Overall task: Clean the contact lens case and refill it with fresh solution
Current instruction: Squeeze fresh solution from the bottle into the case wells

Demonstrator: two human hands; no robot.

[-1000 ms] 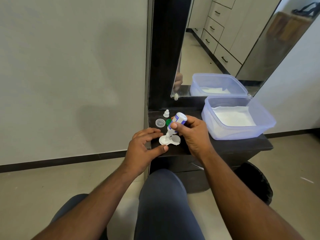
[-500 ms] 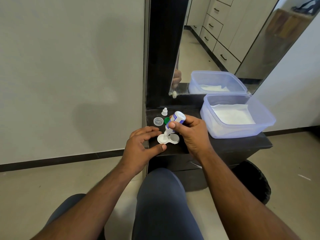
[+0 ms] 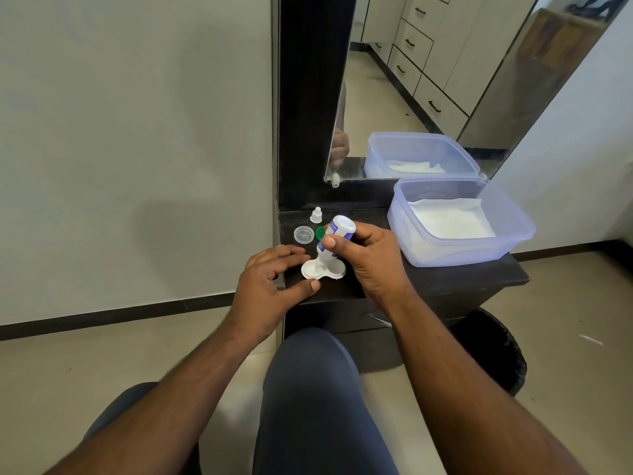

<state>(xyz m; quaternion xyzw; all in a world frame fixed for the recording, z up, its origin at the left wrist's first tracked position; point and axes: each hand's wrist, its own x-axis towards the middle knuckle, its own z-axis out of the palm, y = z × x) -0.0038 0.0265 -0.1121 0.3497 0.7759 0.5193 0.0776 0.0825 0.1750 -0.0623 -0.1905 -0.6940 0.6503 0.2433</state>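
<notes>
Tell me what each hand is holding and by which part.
The right hand grips the solution bottle around its body, nozzle down over the lens case. The left hand holds nothing; its fingers rest beside the case.

Single head-worn camera looks forward and down, close above the dresser top [image 3: 445, 286].

The case [image 3: 323, 269] and bottle [image 3: 334, 240] look like smooth white plastic. The box [image 3: 459, 248] is translucent bluish plastic holding white paper [image 3: 448, 219]. The bench [image 3: 428, 279] is dark and matt; the mirror [image 3: 428, 80] is glossy.
</notes>
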